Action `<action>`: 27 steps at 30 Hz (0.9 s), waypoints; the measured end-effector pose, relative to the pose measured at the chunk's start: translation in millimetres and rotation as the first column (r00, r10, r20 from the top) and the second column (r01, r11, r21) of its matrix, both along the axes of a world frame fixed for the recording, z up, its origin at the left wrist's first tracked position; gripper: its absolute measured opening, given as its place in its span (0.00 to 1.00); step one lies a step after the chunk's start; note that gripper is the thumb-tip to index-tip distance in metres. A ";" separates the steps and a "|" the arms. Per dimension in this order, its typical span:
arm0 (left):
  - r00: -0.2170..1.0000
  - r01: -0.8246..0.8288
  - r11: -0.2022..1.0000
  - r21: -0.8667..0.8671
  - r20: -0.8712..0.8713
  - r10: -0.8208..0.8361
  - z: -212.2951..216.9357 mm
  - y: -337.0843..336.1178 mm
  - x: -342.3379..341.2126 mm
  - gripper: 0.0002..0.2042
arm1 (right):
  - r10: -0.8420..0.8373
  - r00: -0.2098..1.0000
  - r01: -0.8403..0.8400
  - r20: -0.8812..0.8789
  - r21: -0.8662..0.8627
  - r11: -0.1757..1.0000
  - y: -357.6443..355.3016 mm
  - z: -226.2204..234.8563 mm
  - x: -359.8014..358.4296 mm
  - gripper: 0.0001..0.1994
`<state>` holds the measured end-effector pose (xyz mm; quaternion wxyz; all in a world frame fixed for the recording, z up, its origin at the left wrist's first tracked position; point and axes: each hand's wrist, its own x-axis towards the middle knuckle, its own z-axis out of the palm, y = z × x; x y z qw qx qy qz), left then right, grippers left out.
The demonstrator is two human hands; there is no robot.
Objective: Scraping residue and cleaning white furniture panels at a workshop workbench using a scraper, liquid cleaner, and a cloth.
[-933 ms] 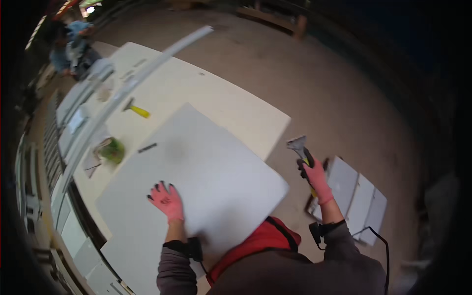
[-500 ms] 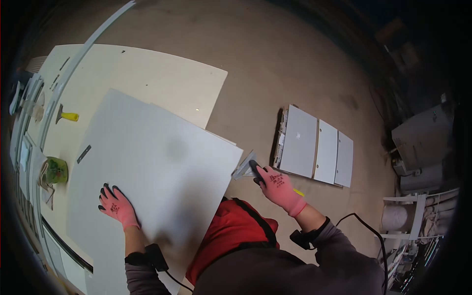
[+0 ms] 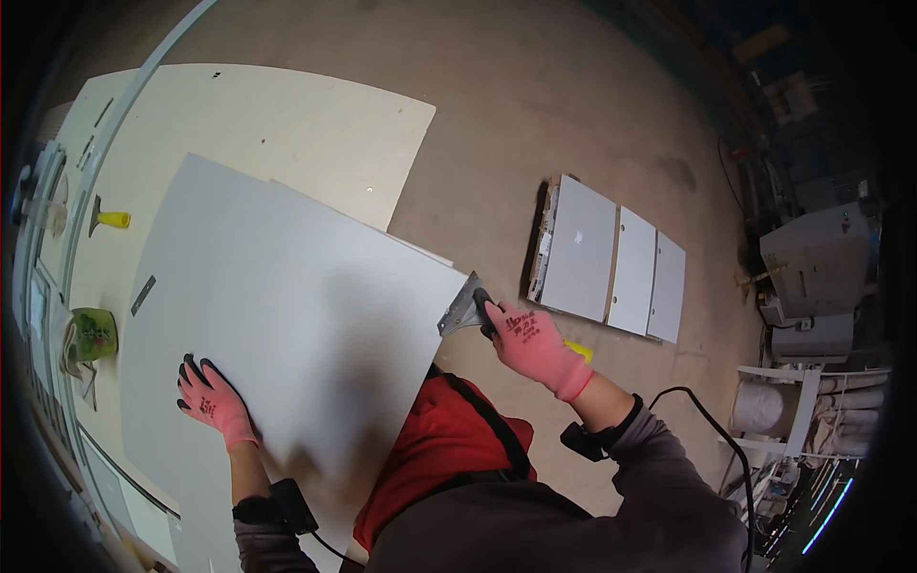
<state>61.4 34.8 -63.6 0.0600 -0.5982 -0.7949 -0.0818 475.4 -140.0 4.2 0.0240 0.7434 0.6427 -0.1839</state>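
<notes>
My left hand (image 3: 216, 399), in a pink glove with black fingertips, rests flat with fingers spread on a light grey panel (image 3: 277, 277). In my right hand (image 3: 531, 350), gloved the same way, is a wide-bladed scraper (image 3: 462, 307); the end of its yellow handle shows behind the hand. The scraper's metal blade is at the panel's right edge, near the corner. Whether the blade presses on that edge I cannot tell. A short dark slot (image 3: 143, 296) is in the panel left of centre.
Beneath the grey panel lies a larger cream board (image 3: 315, 115). On the left are another yellow-handled scraper (image 3: 114, 220), a green tub (image 3: 94, 334) and a long pale strip (image 3: 134, 100). Stacked panels (image 3: 585, 250) lie on the floor to the right. Rolls (image 3: 761, 409) fill a rack at far right.
The scraper in my right hand has turned, its blade now showing broader against the panel edge. My view has shifted slightly; my left hand stays flat on the panel.
</notes>
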 end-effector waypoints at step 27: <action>1.000 -0.004 0.999 -0.049 -0.007 0.004 11.5 -3.9 -0.9 0.19 | 0.206 0.978 -0.202 0.025 -0.106 0.974 21.0 26.6 8.1 0.19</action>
